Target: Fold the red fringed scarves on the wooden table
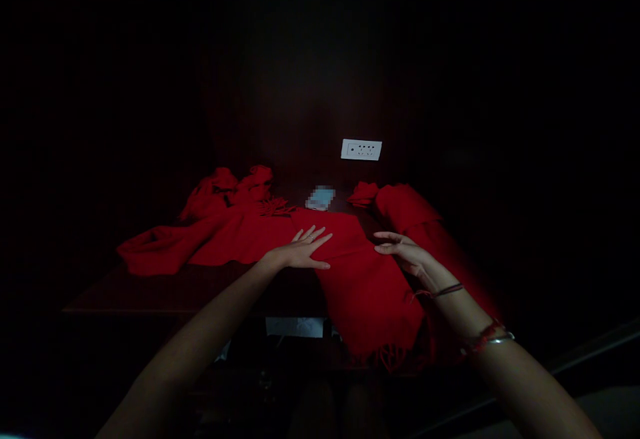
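Note:
A red fringed scarf point(370, 285) lies across the dark table, its near end hanging over the front edge. My left hand point(303, 250) rests on the scarf with its fingers spread; a ring shows on one finger. At the scarf's right side is my right hand point(403, 251), fingers stretched out and thumb apart from them, with nothing visible in it. Whether its fingertips touch the cloth I cannot tell. Toward the left, the red cloth runs on into a loose fold point(155, 249).
Bunched red cloth point(225, 192) lies at the back left, and more red cloth point(415, 209) at the right. A blurred pale object point(320, 197) sits behind the scarf. A white socket plate point(361, 150) is on the back wall. Beneath the table edge point(150, 310) shows a pale box-like shape point(295, 327).

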`<state>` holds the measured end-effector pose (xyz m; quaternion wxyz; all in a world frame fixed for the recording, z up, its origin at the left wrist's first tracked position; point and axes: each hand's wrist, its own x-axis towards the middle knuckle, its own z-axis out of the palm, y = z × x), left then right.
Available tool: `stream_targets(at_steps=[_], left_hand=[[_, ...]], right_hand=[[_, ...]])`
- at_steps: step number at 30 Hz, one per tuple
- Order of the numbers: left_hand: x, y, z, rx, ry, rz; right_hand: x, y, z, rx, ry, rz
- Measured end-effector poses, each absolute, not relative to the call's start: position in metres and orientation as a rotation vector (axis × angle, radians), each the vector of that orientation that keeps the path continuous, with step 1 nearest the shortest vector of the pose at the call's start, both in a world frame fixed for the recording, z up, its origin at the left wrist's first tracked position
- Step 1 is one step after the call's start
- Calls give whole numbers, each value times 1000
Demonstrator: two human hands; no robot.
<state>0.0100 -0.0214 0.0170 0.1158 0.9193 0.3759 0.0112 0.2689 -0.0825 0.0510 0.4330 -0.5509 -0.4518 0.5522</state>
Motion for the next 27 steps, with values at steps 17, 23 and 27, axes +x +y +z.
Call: stream_targets(at_steps=[17,23,27], left_hand=[[12,-26,18,2727,1110,-3],[12,-24,19,2705,1110,-15],[13,-24,19,2693,1150,-18]], right_hand=[[262,-80,40,-1584,-1355,1322],[265,-79,37,-1357,-1173,1510],[266,-76,43,-1371,-1168,1604]])
